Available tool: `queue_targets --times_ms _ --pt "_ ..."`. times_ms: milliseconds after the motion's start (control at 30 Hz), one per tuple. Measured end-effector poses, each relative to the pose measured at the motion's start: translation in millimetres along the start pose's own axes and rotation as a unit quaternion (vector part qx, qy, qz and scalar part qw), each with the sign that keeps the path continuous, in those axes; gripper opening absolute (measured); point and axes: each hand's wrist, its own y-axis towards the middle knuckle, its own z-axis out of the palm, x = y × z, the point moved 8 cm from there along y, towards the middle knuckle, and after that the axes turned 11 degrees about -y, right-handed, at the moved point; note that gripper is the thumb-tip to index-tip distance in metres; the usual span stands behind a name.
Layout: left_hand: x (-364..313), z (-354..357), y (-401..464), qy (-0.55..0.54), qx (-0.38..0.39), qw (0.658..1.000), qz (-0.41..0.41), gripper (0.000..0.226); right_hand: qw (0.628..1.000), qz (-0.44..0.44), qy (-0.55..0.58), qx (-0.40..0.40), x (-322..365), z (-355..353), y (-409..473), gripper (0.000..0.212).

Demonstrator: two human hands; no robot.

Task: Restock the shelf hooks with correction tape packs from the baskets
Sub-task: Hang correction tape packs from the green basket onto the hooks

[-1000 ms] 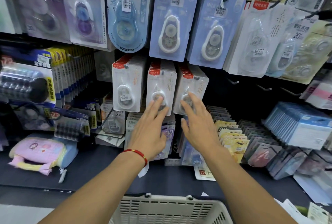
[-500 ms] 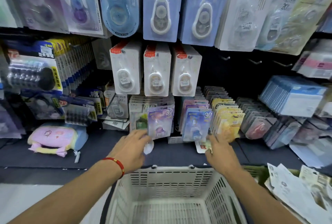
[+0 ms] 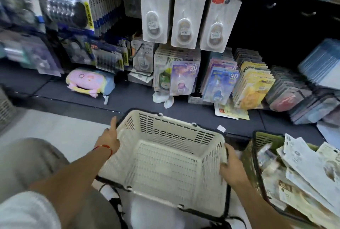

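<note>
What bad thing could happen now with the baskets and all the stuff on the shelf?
The cream basket looks empty, and both hands, left hand and right hand, grip its sides. Swung carelessly, it might bump the green basket beside it, whose packs are heaped above the rim and could slide out. Its far edge sits near the packs leaning on the shelf ledge, so a push forward may topple them.

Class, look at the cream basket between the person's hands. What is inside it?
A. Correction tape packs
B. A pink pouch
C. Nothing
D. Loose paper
C: the cream basket shows only its bare slatted floor, held by the left hand and right hand.
</note>
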Motion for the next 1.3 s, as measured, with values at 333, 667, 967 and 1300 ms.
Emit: queue_targets --times_ms 333,667,967,1300 --pt "-81.2 70.6 -104.9 0.077 0.117 0.968 0.206 0.078 0.964 -0.025 0.200 0.170 105.7 92.7 0.8 0.052" --pt "-109.7 127.7 -121.5 0.207 0.112 0.953 0.188 0.114 0.941 0.293 -0.117 -0.123 -71.1 -30.1 -30.8 0.072" --pt "-209.8 156.5 -151.6 0.023 0.136 0.932 0.335 0.067 0.971 0.222 -0.094 -0.001 -65.7 -31.2 -38.5 0.043" --pt "-224.1 204.3 -106.6 -0.254 0.214 0.942 0.057 0.057 0.993 -0.089 0.068 0.023 39.2 -41.1 -7.8 0.024"
